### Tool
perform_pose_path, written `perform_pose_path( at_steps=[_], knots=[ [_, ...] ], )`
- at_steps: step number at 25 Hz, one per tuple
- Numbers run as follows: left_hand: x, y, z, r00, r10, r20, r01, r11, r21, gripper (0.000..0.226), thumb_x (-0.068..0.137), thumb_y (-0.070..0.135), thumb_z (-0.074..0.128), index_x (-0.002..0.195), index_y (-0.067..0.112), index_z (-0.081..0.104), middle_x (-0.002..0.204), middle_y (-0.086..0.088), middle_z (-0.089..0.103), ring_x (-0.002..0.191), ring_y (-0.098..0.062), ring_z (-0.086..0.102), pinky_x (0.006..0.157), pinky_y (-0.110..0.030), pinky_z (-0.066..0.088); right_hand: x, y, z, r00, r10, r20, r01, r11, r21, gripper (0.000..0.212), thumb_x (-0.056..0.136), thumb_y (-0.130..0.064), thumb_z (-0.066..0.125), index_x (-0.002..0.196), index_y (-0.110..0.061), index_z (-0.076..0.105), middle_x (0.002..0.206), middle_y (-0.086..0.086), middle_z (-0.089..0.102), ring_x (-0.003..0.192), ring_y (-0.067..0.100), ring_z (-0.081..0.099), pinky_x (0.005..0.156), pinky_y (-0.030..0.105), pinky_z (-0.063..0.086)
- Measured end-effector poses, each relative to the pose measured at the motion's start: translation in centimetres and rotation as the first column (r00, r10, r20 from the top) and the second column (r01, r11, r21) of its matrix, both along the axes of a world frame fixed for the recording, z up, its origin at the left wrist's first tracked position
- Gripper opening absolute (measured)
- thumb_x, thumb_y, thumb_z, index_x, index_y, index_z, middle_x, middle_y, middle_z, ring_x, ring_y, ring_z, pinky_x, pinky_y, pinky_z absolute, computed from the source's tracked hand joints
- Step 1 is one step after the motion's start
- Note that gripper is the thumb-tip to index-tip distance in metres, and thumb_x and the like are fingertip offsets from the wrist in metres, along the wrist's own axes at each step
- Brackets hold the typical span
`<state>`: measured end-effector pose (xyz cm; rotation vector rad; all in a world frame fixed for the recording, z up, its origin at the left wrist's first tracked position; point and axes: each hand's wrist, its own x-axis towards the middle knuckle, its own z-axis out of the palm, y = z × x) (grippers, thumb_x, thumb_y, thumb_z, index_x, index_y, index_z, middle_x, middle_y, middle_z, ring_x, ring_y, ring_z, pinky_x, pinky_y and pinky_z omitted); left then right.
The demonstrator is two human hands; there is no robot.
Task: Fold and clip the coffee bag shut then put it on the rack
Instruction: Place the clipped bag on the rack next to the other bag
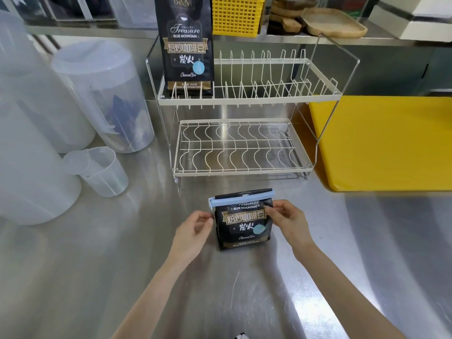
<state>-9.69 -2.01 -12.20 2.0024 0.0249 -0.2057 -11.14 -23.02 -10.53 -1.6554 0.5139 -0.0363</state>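
A black coffee bag [244, 225] stands upright on the steel counter in front of the rack, its top folded down under a light blue clip [241, 198]. My left hand [195, 231] hovers just off the bag's left edge, fingers curled, holding nothing. My right hand [288, 218] pinches the bag's upper right corner below the clip. The white two-tier wire rack [244, 171] stands behind the bag. A second, taller coffee bag [187, 45] stands unclipped at the left end of the rack's upper tier.
Translucent plastic jugs [102, 94] and a small measuring cup [102, 171] crowd the left side. A yellow cutting board [381, 143] lies right of the rack. A shelf behind holds a yellow basket [236, 15] and wooden trays [330, 20].
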Motion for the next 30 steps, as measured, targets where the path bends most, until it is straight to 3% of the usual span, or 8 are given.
perform_pose_path(
  at_steps=[4,8,10,15,19,21,24,30],
  knots=[
    [-0.7,-1.6,-0.3,0.998,-0.051,0.035,0.05,0.999,0.017,0.012,0.08,0.019,0.063,0.086,0.024,0.054,0.096,0.002,0.063,0.081,0.006,0.055,0.066,0.005,0.037,-0.6,1.0,-0.8,1.0,0.022,0.006,-0.021,0.997,-0.076,0.007,0.082,-0.013,0.059,0.087,-0.017,0.057,0.095,0.009,0.061,0.091,0.02,0.056,0.079,0.031,0.051],
    [-0.5,-1.9,0.4,0.996,0.029,0.085,-0.029,1.0,0.001,0.021,0.08,0.014,0.062,0.067,0.022,0.048,0.082,0.0,0.065,0.067,0.005,0.059,0.059,0.001,0.038,-0.7,0.6,-0.5,1.0,-0.001,0.02,0.002,1.0,-0.03,0.008,0.08,-0.012,0.063,0.088,-0.011,0.063,0.09,0.007,0.064,0.081,0.015,0.061,0.06,0.009,0.052],
    [-0.3,-1.6,1.0,0.996,0.022,0.091,-0.022,1.0,-0.004,0.028,0.081,0.014,0.062,0.062,0.025,0.043,0.075,0.006,0.063,0.063,0.01,0.06,0.058,-0.002,0.04,-0.6,0.4,-0.5,0.999,0.021,0.032,-0.021,1.0,0.009,0.008,0.078,-0.012,0.064,0.085,-0.009,0.067,0.085,0.005,0.067,0.076,0.009,0.062,0.06,0.009,0.052],
    [0.6,-0.6,0.2,0.993,0.068,0.092,-0.073,0.996,0.058,0.028,0.081,0.02,0.061,0.062,0.028,0.042,0.075,-0.001,0.069,0.073,-0.028,0.065,0.066,-0.027,0.042,-0.1,1.8,-1.1,0.999,0.042,-0.003,-0.042,0.998,0.05,0.011,0.077,-0.01,0.066,0.087,-0.008,0.07,0.083,0.006,0.069,0.063,0.0,0.063,0.057,0.003,0.048],
    [0.9,0.0,-0.4,0.997,0.08,0.002,-0.08,0.996,-0.042,0.02,0.08,0.018,0.063,0.065,0.028,0.053,0.063,0.031,0.067,0.068,0.011,0.063,0.078,-0.029,0.051,0.0,1.6,-0.8,0.997,0.07,-0.015,-0.07,0.996,-0.054,0.013,0.078,-0.014,0.065,0.088,-0.007,0.069,0.081,0.005,0.068,0.065,-0.002,0.06,0.056,0.0,0.043],
    [1.0,0.0,-0.1,0.997,0.077,0.009,-0.076,0.996,-0.038,0.021,0.08,0.016,0.063,0.065,0.03,0.055,0.062,0.034,0.066,0.068,0.02,0.059,0.078,-0.015,0.049,-0.2,1.2,-0.7,0.996,0.083,-0.014,-0.084,0.993,-0.088,0.014,0.078,-0.015,0.065,0.09,-0.008,0.071,0.084,0.003,0.069,0.067,-0.005,0.06,0.058,0.0,0.044],
    [1.0,-0.1,1.0,0.996,0.054,0.071,-0.055,0.998,0.017,0.027,0.081,0.017,0.062,0.063,0.035,0.052,0.069,0.025,0.064,0.066,0.023,0.055,0.064,0.003,0.038,0.0,1.0,0.1,0.997,0.082,0.009,-0.08,0.993,-0.091,0.018,0.078,-0.013,0.065,0.094,-0.008,0.071,0.088,0.001,0.069,0.064,-0.006,0.061,0.063,0.003,0.046],
    [1.8,0.3,3.4,0.986,0.023,0.167,-0.028,0.999,0.025,0.024,0.08,0.019,0.063,0.065,0.035,0.053,0.076,0.02,0.064,0.067,0.019,0.057,0.063,0.003,0.037,0.8,0.9,3.3,0.987,0.129,0.095,-0.118,0.986,-0.116,0.018,0.08,-0.014,0.062,0.095,-0.008,0.07,0.084,-0.007,0.066,0.063,-0.008,0.062,0.071,0.017,0.051]
  ],
)
